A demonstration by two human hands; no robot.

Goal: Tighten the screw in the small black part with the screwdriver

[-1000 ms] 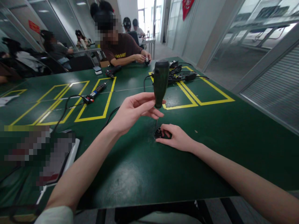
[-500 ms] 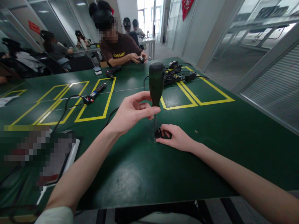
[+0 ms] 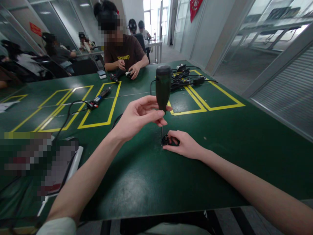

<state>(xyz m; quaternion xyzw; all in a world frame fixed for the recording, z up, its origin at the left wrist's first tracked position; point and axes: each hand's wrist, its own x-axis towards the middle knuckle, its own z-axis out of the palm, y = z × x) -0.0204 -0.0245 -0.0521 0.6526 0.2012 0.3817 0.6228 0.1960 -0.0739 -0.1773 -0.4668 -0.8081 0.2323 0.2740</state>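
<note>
My left hand (image 3: 144, 114) grips the lower handle of a black screwdriver (image 3: 163, 85), thumb in front and fingers behind. The screwdriver stands nearly upright, its thin shaft pointing down. At the shaft's lower end is a small black part (image 3: 165, 140) with a short round stub on top, lying on the green table (image 3: 137, 182). My right hand (image 3: 182, 143) pinches this part from the right between thumb and fingers. Exactly where the tip meets the part is too small to make out.
A bundle of black cables (image 3: 182, 78) lies beyond the screwdriver. A corded electric screwdriver (image 3: 101, 97) rests at left among yellow tape outlines. Across the table a co-worker (image 3: 126, 55) handles a small object near a power tool (image 3: 114, 77). Blurred-out flat items (image 3: 61, 166) lie at near left.
My left fingers have opened out and shifted around the screwdriver handle. My right hand and the black part stay put. The co-worker's hands have moved left and lower, now apart.
</note>
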